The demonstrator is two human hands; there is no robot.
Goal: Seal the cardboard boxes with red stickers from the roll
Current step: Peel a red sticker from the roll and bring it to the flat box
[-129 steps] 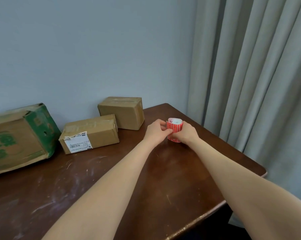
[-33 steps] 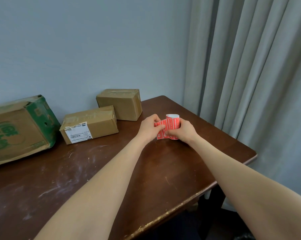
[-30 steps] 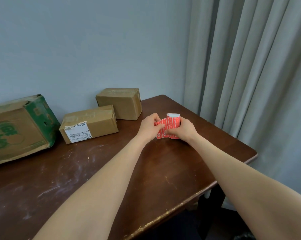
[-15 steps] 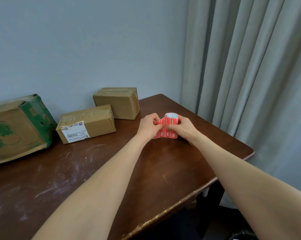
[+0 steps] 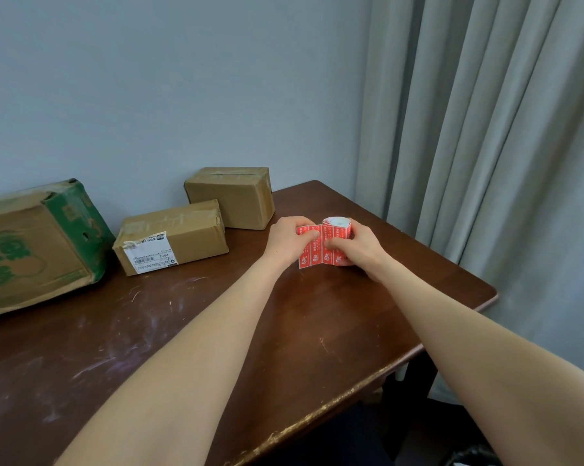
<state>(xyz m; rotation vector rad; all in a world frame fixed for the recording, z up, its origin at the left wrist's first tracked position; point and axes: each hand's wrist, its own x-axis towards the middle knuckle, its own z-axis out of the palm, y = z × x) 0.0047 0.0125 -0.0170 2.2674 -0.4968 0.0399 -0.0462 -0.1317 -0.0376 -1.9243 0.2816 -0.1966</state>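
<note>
Two bare forearms reach out over the scuffed dark wooden tabletop (image 5: pixel 216 331). Nearest, the worn front edge of the tabletop lies well short of the roll. The roll (image 5: pixel 337 227) of red stickers stands upright on the far right part of the tabletop, with a short strip (image 5: pixel 320 253) pulled out to its left. The right hand (image 5: pixel 359 248) grips the roll, fingers curled round it. The left hand (image 5: pixel 288 242) pinches the strip's free end just left of the roll. Left of the roll lies a long box (image 5: pixel 173 237) with a white label. Behind and left of the roll sits a small box (image 5: pixel 231 196). Far left of the roll lies a large green-printed box (image 5: pixel 31 243). A grey curtain (image 5: pixel 485 129) hangs right of the roll.
</note>
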